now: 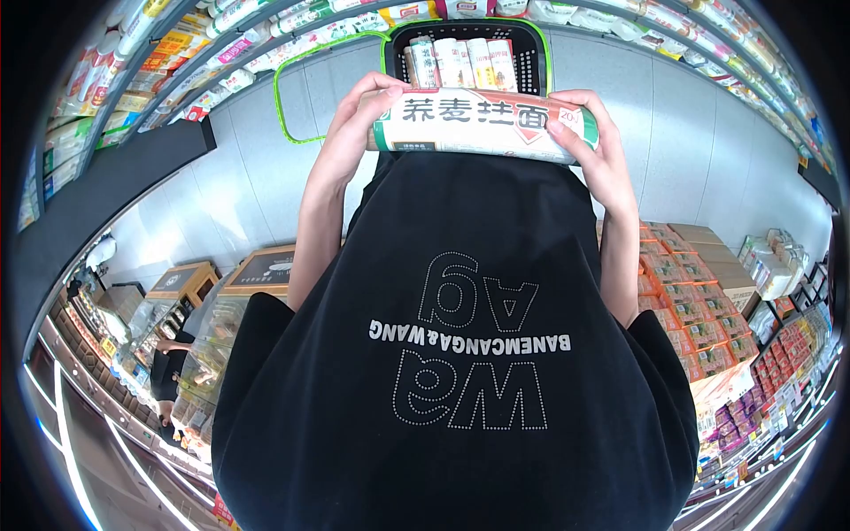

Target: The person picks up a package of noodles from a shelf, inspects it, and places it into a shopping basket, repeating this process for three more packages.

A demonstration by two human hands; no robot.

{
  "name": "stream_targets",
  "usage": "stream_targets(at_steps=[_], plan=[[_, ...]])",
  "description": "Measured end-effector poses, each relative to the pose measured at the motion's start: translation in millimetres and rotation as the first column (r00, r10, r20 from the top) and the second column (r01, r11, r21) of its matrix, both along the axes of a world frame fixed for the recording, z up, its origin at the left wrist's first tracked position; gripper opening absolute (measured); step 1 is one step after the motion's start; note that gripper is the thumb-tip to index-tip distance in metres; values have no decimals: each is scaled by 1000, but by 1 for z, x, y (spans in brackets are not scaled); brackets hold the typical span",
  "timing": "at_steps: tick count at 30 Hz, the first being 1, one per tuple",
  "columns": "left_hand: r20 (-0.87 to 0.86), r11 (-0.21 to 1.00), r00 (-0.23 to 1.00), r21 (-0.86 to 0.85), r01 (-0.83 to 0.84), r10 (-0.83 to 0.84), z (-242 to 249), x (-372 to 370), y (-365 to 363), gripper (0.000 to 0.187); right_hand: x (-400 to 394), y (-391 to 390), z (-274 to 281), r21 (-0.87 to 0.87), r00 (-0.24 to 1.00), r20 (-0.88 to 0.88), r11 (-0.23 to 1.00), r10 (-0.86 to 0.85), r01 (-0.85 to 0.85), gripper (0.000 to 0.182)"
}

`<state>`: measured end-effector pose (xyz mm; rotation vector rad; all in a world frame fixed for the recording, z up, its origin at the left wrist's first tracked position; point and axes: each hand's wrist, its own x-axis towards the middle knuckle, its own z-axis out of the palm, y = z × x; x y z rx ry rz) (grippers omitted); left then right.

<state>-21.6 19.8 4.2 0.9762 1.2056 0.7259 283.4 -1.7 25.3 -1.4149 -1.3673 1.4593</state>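
Note:
Between my two hands is a wrapped pack of dried buckwheat noodles (478, 122), held level in front of my body with its printed label facing up. My left hand (354, 115) is closed around the pack's left end, thumb on top. Round the right end, my right hand (598, 146) grips with its thumb across the label. Just beyond the pack, a black shopping basket (537, 53) with a green rim stands on the floor. Several upright noodle packs (456, 64) are inside it. The basket's green handle (279, 97) is folded out to the left.
Store shelves (239, 40) full of packaged goods curve along the far side. Stacked orange boxes (686, 292) stand behind me on the right, and brown cartons (257, 270) on the left. Another person (168, 367) is at the far left. Grey floor tiles (673, 133) surround the basket.

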Motion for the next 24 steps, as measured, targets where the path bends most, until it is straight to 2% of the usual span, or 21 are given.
stream_targets(at_steps=[5,7,13,18,22,23,24], plan=[[27,1000,1000,-18,-11,11,-3,1,0,27,1,-1,1,0,1000,-16,1000,-1,1,26],[25,1000,1000,-23,-9,10,-3,1,0,27,0,0,4,-68,998,-53,997,-26,22,24],[14,998,999,-38,-43,44,-2,4,2,29,1,0,-1,-40,998,-36,998,-45,43,20],[151,994,984,-82,-79,91,-1,5,3,35,1,-1,-8,-84,990,-107,993,-96,87,22],[115,999,993,-41,-26,30,-3,0,4,36,0,-1,-9,-134,981,-132,984,-139,121,24],[109,1000,994,-28,-5,8,-2,-1,4,32,0,-1,-9,-134,981,-132,983,-139,121,24],[103,1000,995,-15,16,-15,-2,-2,4,29,1,-1,-7,-20,997,-4,996,-82,82,26]])
